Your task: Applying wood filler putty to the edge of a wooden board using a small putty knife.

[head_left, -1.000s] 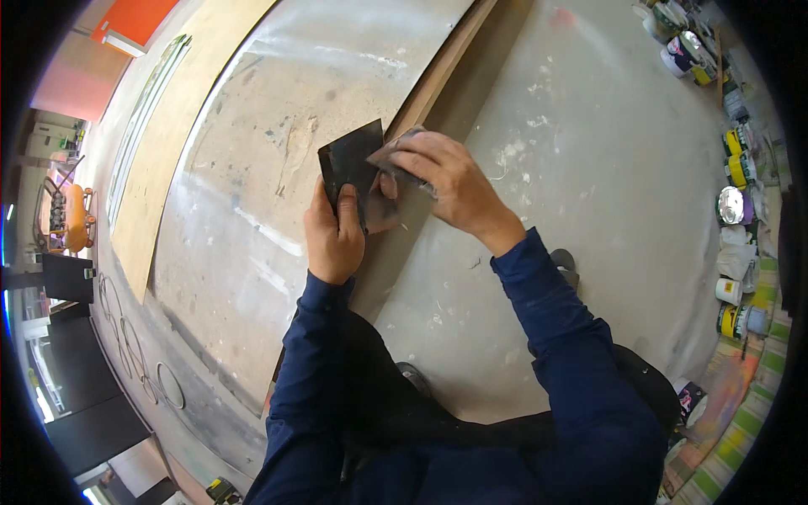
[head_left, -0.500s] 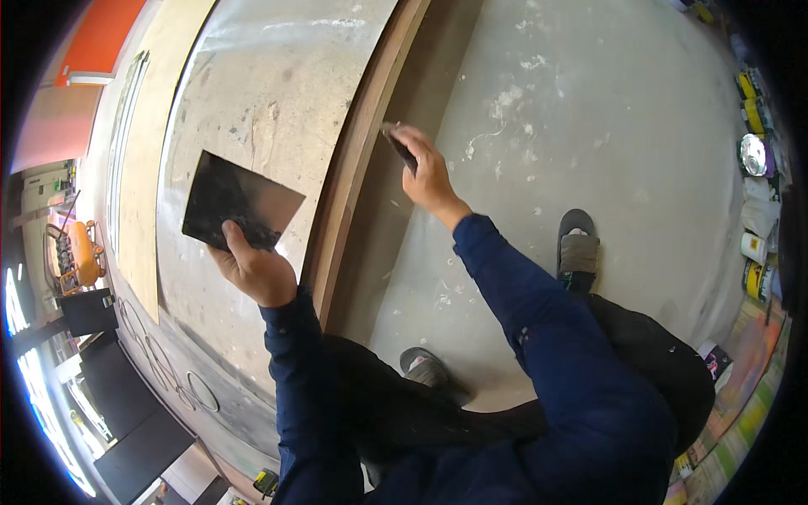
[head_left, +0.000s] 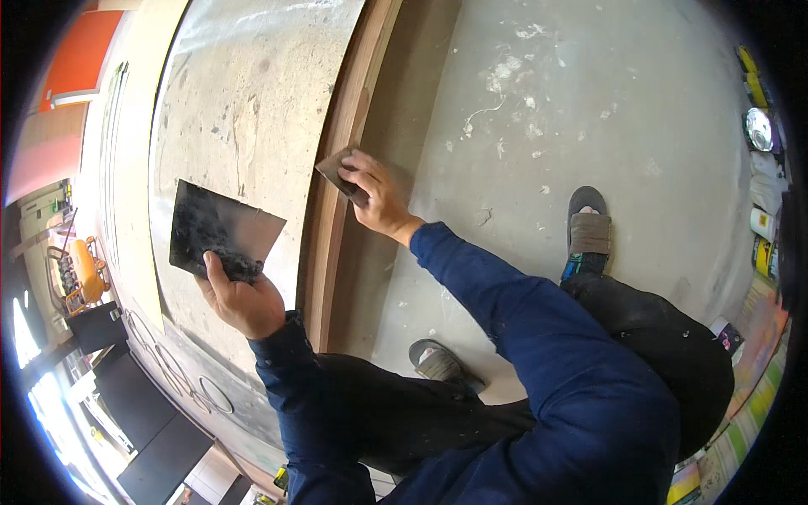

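A flat, dark square plate (head_left: pixel 220 231) with a glossy, smudged face rests in my left hand (head_left: pixel 244 299). My thumb lies on its near edge and the other fingers are hidden beneath it. My right hand (head_left: pixel 379 195) grips a thin, brownish flat scraper (head_left: pixel 335 171), its wide edge pointing left. The scraper is over the long wooden edge strip (head_left: pixel 337 227) of the worktable; whether it touches the wood I cannot tell. The plate is held above the stained tabletop (head_left: pixel 244 101), apart from the scraper.
The grey floor (head_left: pixel 522 252) on the right has white splatters. My two sandalled feet (head_left: pixel 589 231) stand beside the table. Cans and tubs (head_left: pixel 757 130) line the far right. An orange wheeled machine (head_left: pixel 87 269), several hoops (head_left: pixel 216 393) and dark panels (head_left: pixel 139 387) are at the left.
My right hand has moved left and slightly down with the scraper, from beyond the table's edge to over the wooden strip. The plate sits slightly lower and further left.
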